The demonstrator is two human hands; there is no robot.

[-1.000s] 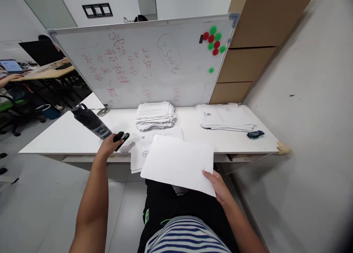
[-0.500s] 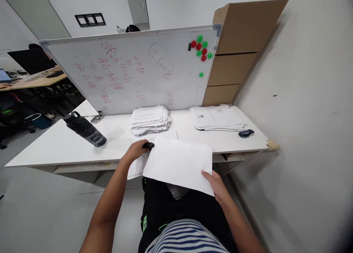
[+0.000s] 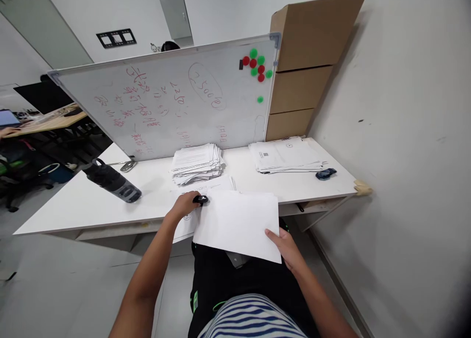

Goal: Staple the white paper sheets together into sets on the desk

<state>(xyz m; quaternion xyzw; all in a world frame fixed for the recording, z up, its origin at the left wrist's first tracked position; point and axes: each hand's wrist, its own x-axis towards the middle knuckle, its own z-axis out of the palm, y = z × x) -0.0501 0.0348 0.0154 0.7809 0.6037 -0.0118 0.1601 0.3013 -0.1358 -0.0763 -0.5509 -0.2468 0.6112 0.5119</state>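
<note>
My left hand (image 3: 187, 203) is closed around a small black stapler (image 3: 200, 199), pressed at the top left corner of a white sheaf of paper (image 3: 239, 222). My right hand (image 3: 286, 247) grips the sheaf's lower right corner, thumb on top, holding it half over the white table's (image 3: 73, 203) front edge and above my lap. More printed sheets (image 3: 191, 215) lie under the sheaf on the table.
Two paper stacks (image 3: 196, 162) (image 3: 285, 156) sit further back, with a small dark object (image 3: 326, 173) by the right one. A black bottle (image 3: 112, 181) lies on its side at left. A whiteboard (image 3: 165, 102) leans behind, cardboard boxes (image 3: 305, 63) at right. Another person's desk is far left.
My left hand carried the black stapler from beside the bottle rightward to the sheaf's top left corner. The right hand kept its hold on the paper.
</note>
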